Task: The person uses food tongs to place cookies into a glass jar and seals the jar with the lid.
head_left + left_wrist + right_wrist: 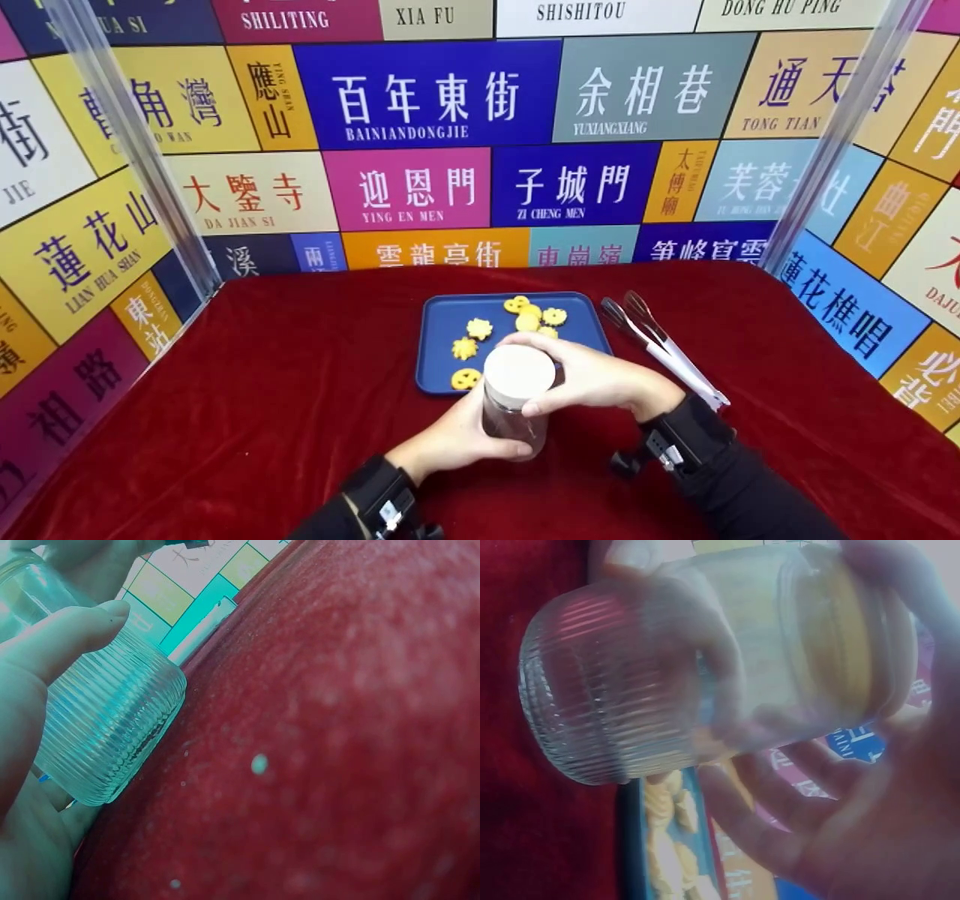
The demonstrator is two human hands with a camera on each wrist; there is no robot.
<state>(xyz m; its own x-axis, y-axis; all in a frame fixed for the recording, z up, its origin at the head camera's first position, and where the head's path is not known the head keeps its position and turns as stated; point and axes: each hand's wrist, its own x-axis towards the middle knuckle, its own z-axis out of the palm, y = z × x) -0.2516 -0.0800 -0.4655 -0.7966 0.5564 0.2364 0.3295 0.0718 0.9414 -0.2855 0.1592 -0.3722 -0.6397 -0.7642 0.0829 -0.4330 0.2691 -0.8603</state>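
Observation:
A ribbed clear glass jar (511, 426) with a white lid (520, 369) is held in front of the tray, its lid facing up toward the head camera. My left hand (454, 436) grips the jar's body, thumb across the near side. On the lid, the fingers and thumb of my right hand (600, 376) hold opposite sides of its rim. The left wrist view shows the ribbed lower part of the jar (124, 709) just over the red cloth. Through the glass in the right wrist view, the jar (615, 682) looks empty.
Behind the jar lies a blue tray (437, 319) with several yellow biscuits (480, 328), partly covered by the right hand. White-handled tongs (667, 352) lie to its right. A red cloth (300, 375) covers the table, and lettered panels (427, 94) stand around it.

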